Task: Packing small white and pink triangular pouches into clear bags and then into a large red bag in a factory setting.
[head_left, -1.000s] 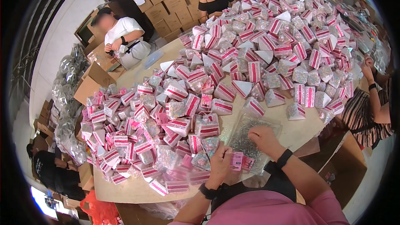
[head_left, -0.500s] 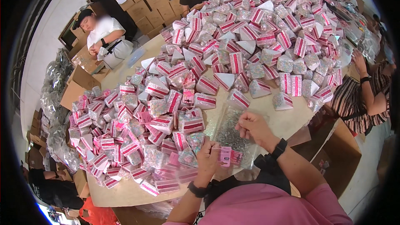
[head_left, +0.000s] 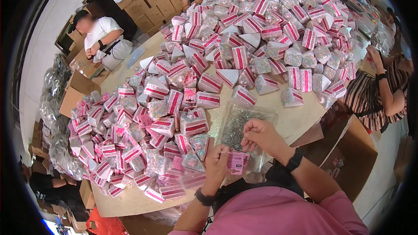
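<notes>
My left hand (head_left: 216, 161) is closed around a pink printed card (head_left: 237, 163) with cut-out notches, which sticks out to its right; a second card seems to lie behind it. Just above the card is my right hand (head_left: 262, 135), its fingertips pinched together. Whatever they hold is too small to make out. Beneath the right hand lies a clear, shallow plastic tray or bag (head_left: 271, 118) with a heap of small silvery metal pieces (head_left: 237, 127). To the left and beyond spreads a big pile of cake-slice-shaped packets (head_left: 170, 100), white and pink with glittery sides.
An open cardboard box (head_left: 355, 156) stands at the table's right edge. A person in a striped top (head_left: 376, 91) works on the right, one in white (head_left: 104, 39) at the far left. Stacked cartons (head_left: 139, 0) line the back; clear plastic bags (head_left: 58, 113) hang at left.
My right hand has come down closer to the card, fingertips now by its upper edge. My left hand still holds the card, tilted slightly differently. The whole view has shifted a little.
</notes>
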Available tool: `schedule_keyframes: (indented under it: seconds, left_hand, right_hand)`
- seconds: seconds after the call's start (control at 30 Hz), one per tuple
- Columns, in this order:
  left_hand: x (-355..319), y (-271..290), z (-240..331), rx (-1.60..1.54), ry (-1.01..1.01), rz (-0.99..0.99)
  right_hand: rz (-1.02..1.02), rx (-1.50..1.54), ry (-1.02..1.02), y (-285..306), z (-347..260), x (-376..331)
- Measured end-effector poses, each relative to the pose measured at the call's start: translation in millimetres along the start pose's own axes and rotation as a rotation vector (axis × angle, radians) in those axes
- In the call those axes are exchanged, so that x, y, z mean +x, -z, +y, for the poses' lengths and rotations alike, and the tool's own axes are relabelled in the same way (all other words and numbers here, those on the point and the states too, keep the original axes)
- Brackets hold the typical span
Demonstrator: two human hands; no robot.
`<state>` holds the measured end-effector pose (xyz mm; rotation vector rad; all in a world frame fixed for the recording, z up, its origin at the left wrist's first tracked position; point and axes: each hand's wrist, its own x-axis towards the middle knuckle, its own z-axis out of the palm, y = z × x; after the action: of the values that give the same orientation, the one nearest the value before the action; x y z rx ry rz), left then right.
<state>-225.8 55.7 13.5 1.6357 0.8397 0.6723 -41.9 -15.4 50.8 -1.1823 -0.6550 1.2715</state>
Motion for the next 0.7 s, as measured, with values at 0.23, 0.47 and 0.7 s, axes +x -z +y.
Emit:
schedule_keyframes:
  seconds: [0.23,0.47,0.7]
  left_hand:
    - [-1.9,-3.8,11.7,0.023,0.021,-0.091]
    - [-2.4,-9.5,0.6,-0.028,0.128,-0.178]
    - [-7.0,-2.5,9.3,0.018,0.122,-0.193]
  right_hand:
    - [-0.063,-0.045,-0.001,-0.7,29.7,-0.6]
    - [-0.196,0.36,-0.094,-13.2,38.0,-6.1]
    - [-0.045,0.443,-0.103,-17.9,32.9,-8.1]
